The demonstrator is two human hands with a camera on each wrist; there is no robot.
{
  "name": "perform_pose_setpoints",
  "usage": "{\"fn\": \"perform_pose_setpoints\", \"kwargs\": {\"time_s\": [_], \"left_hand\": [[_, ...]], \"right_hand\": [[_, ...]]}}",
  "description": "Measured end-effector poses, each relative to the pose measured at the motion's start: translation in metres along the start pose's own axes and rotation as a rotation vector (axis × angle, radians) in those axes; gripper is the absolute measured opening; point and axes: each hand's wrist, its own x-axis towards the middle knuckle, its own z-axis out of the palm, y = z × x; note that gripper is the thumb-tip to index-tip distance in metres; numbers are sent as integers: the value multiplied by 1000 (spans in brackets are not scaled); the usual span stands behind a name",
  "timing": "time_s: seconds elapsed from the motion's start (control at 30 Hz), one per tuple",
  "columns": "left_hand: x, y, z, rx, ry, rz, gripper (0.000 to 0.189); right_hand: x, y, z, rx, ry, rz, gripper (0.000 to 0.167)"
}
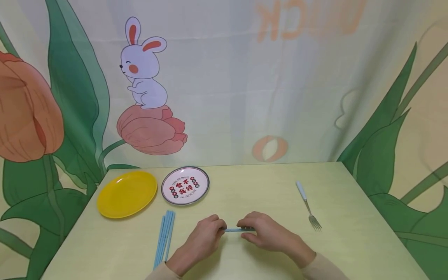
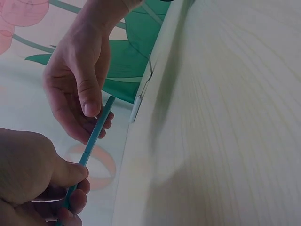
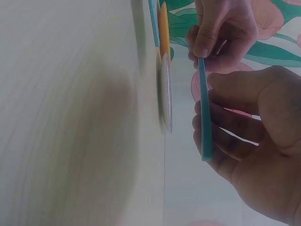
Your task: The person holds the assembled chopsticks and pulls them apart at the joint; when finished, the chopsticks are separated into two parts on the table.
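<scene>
A blue chopstick (image 1: 232, 230) is held level above the table, lying crosswise between the two hands. My left hand (image 1: 208, 235) pinches one end between thumb and fingers; part of the stick is hidden inside that grip. Around the other end is my right hand (image 1: 269, 235), its fingers loosely bent behind the chopstick (image 3: 205, 113) and its thumb held apart from it. Seen from the left wrist, the chopstick (image 2: 96, 132) shows a thin ring partway along. Left of my left hand lies a bundle of several blue chopsticks (image 1: 164, 235) on the table.
A yellow plate (image 1: 127, 194) sits at the table's back left, beside a white plate (image 1: 185, 186) with red characters and a dark rim. On the right lies a fork (image 1: 307, 204) with a white handle. A printed curtain (image 1: 217, 97) hangs behind the table.
</scene>
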Motion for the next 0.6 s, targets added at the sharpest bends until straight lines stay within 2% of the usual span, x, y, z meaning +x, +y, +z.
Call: {"fn": "perform_pose_setpoints", "kwargs": {"time_s": [0.33, 0.6], "left_hand": [[-3, 1, 4, 7, -7, 24, 5], [-5, 0, 3, -7, -21, 18, 5]], "right_hand": [[4, -5, 11, -18, 16, -16, 14], [8, -8, 24, -54, 137, -45, 7]]}}
